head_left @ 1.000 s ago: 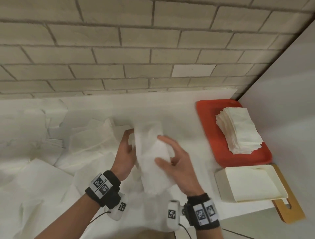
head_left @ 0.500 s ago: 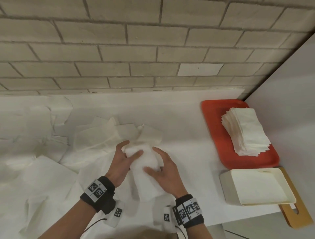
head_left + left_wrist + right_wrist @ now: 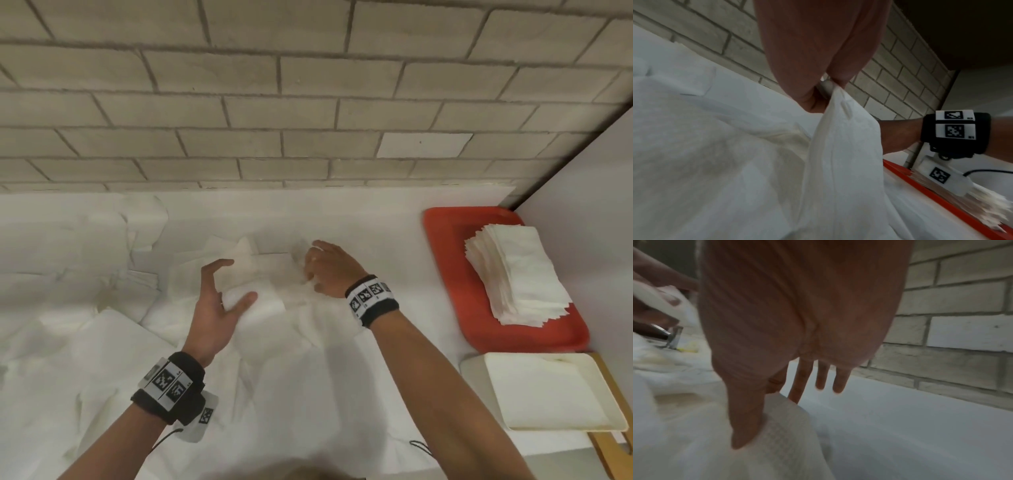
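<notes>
Pinching a white napkin between thumb and curled fingers, the left hand holds it just above the heap of loose napkins in the middle of the counter. The right hand has the napkin's far end toward the back edge, thumb laid on the paper, forefinger tucked behind it, the other fingers straight and spread. Both wristbands carry black-and-white square code tags, and the tiny print beside them is too small to read. In the back right corner sits a red tray with a stack of folded napkins. A cream tray sits in front of it at the right edge.
</notes>
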Motion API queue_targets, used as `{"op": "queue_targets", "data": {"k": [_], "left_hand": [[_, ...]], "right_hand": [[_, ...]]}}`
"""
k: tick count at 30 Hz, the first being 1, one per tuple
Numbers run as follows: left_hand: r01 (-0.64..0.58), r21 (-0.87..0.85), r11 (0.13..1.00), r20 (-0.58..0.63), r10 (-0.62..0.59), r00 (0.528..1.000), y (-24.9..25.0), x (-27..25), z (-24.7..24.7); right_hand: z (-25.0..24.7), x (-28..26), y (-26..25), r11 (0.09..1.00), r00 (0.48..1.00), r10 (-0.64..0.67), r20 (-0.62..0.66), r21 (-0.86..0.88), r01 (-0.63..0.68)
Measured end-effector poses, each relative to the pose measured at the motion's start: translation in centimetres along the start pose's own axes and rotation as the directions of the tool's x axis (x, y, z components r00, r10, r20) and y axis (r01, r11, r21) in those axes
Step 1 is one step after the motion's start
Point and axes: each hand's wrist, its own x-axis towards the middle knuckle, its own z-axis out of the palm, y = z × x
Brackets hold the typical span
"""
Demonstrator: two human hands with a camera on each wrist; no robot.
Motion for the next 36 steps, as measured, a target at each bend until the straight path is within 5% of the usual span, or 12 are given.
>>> {"op": "queue_targets", "data": {"k": [4,7,10,13,17,22,25,31,34,36], "left_hand": [[-0.025,-0.049,0.999,-0.074,0.021,0.997,0.0,0.9,-1.8],[-0.076,-0.024,0.997,-0.057,0.074,0.996,1.3,0.9,-1.9],[-0.062,-0.07,0.996,0.014,0.063,0.998,1.9,0.8,-1.2],[0.03,-0.088,0.996,0.092,-0.022,0.996,1.8,0.3,0.3],[0.293,-0.178,0.94,0.252,-0.244,0.936,0.5,-0.7,2.1],[0.593,-0.362,0.719,0.406,-0.451,0.795,0.5,-1.7,3.2],[0.476,-0.437,0.763,0.325,-0.36,0.875,2.0,-2.1,3.5],[0.213,-0.31,0.926,0.168,-0.167,0.971,1.8,-2.2,2.2],[0.112,-0.244,0.963,0.044,-0.104,0.994,2.3,-2.5,0.8],[0.062,-0.219,0.974,-0.022,-0.068,0.997,2.2,-2.3,-0.5]], "right_hand": [[-3.7,-3.5,-0.3,0.867,0.969,0.108,-0.224,0.498,0.018],[-6.6,-7.7,-2.6,0.573,0.922,0.209,-0.327,0.805,0.155],[-7.3,-10.4,-4.9,0.238,0.868,0.303,-0.393,0.913,0.331],[-5.0,-11.1,-6.3,0.076,0.806,0.471,-0.359,0.927,0.368],[-0.1,-11.2,-7.3,-0.092,0.828,0.545,-0.134,0.972,0.218],[3.5,-11.2,-8.8,-0.016,0.875,0.48,-0.06,0.997,0.077],[4.8,-11.5,-9.5,0.097,0.888,0.458,-0.051,0.995,0.007],[5.6,-10.7,-10.5,0.149,0.883,0.469,0.028,0.983,-0.11],[4.0,-8.2,-10.4,0.308,0.881,0.473,-0.002,0.937,-0.163],[3.2,-5.2,-9.8,0.462,0.81,0.561,-0.174,0.877,-0.131]]}}
